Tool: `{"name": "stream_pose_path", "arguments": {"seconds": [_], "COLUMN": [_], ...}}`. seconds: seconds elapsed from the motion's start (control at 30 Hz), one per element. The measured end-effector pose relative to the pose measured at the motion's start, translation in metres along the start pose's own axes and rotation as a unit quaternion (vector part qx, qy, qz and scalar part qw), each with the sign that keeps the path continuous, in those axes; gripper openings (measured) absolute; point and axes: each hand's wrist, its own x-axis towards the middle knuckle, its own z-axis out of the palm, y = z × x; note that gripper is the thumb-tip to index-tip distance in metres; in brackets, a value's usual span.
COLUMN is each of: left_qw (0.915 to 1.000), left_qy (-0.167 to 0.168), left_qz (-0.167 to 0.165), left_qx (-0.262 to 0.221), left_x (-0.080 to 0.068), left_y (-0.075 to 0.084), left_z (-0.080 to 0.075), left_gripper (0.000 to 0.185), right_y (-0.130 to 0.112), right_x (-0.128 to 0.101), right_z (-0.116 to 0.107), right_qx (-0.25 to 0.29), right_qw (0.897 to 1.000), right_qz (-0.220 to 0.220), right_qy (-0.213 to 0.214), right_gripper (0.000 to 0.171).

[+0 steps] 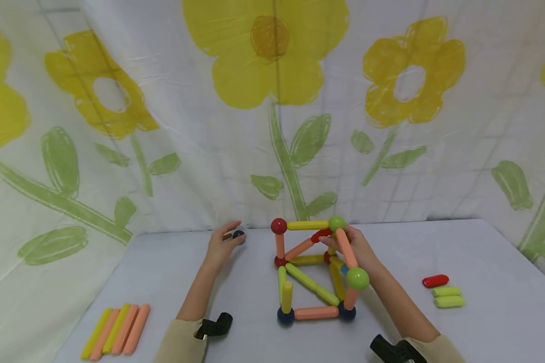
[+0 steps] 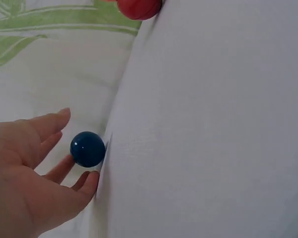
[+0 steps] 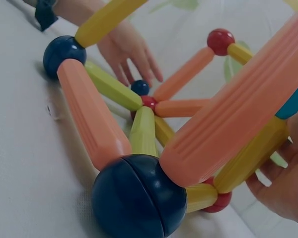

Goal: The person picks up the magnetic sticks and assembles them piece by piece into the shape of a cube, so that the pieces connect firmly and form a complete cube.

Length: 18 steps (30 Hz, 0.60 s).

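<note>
— Though half screened by fingers in the head view, findable at the far edge of the white cloth-covered table (image 1: 399, 262): one glossy dark-blue ball (image 2: 87, 148). Gripped?

— Cannot tell. Flanked by the bare left hand (image 1: 220, 248), thumb and fingers spread apart.

— And to the right?

— Holding, with the bare right hand (image 1: 364, 250), the far right corner of a skeletal frame (image 1: 305, 279) of glossy balls and straight rods; cannot say by which rod. Lost from sight: some fingers, behind a glossy green ball (image 1: 337, 223) and a sloping salmon-pink rod (image 1: 346, 248).

— Anything clipped?

— In the left wrist view, a smooth red ball (image 2: 139, 7), by the top border; in the right wrist view, a dark-blue corner ball (image 3: 136, 198), by the bottom. Lying apart: five yellow and salmon-pink rods (image 1: 116, 327), left.
</note>
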Motion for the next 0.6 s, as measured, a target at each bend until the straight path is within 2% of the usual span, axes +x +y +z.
{"name": "stream_pose_path", "arguments": {"seconds": [0.1, 0.3, 0.53, 0.6], "left_qw": [0.9999, 0.9966, 0.9965, 0.9964], "left_qy": [0.013, 0.072, 0.072, 0.073], "left_qz": [-0.003, -0.006, -0.001, -0.004], "left_qx": [0.006, 0.040, 0.044, 0.043], "left_x": [0.002, 0.001, 0.000, -0.001], "left_y": [-0.006, -0.014, -0.014, -0.012], "left_z": [0.002, 0.005, 0.006, 0.006], "left_gripper": [0.046, 0.036, 0.036, 0.036], "right_y": [0.001, 0.004, -0.003, -0.008], "right_x": [0.000, 0.002, 0.000, -0.002], "right_z": [-0.001, -0.007, -0.032, -0.039], "right_qx": [-0.001, -0.009, -0.001, -0.007], "right_qw": [1.000, 1.000, 0.997, 0.996], "right_qz": [-0.005, -0.009, -0.043, -0.055], "right_qy": [-0.003, -0.019, -0.066, -0.067], "right_gripper": [0.027, 0.031, 0.041, 0.043]}}
